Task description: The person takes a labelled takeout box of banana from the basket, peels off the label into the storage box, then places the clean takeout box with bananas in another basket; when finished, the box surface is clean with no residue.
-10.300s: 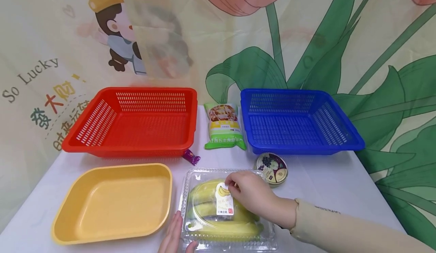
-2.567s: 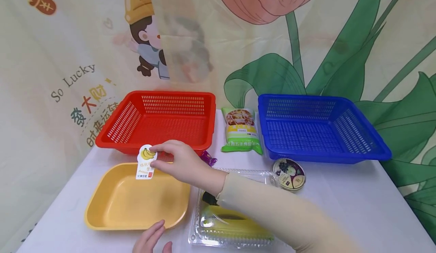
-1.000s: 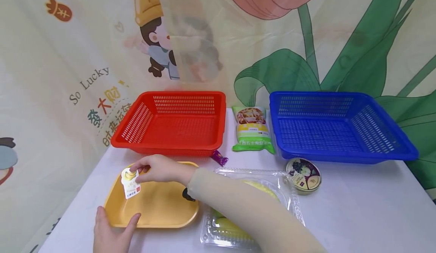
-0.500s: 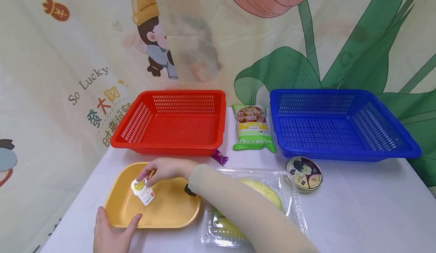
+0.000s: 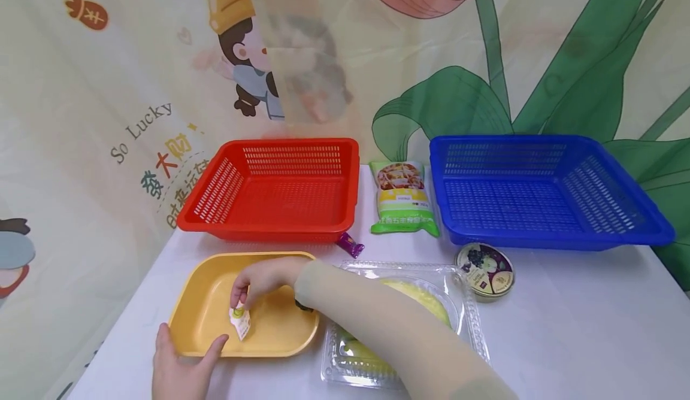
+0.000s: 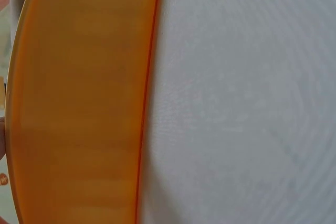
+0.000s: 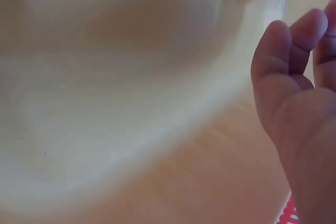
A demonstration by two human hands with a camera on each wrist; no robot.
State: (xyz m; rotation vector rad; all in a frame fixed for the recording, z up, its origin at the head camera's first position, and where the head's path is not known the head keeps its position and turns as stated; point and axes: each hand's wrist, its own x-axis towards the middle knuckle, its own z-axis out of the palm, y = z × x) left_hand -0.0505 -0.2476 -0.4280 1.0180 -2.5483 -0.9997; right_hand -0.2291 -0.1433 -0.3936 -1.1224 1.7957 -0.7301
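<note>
As right hand pinches, label hangs upright

The sticker label is a small white paper tag with a yellow banana print near its top and faint print below. It hangs tilted and partly curled inside the yellow tray, low over the tray's floor toward its near side. The tray is shallow, rounded at the corners, and otherwise bare.

red basket, blue basket, perhaps candy tin
</note>
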